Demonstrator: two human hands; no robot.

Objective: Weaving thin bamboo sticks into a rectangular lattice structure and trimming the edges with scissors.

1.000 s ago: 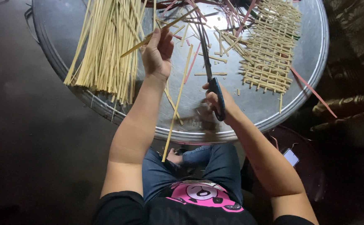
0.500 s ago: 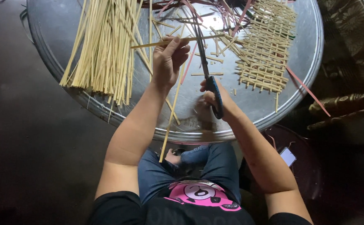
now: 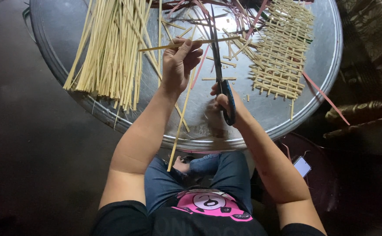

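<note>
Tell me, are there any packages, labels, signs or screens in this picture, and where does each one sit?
Phone: a small rectangle with a pale, lit screen, lying low on the right beside the person's right arm, below the round metal table.
Shirt print: a pink patch with a round white and black figure, on the black shirt at the bottom middle.
No packages or signs show.

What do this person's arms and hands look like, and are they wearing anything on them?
Both arms are bare from the short black sleeves down. The left hand and right hand wear no gloves; no rings, watch or bracelets are visible. The black shirt has a pink print on the front.
</note>
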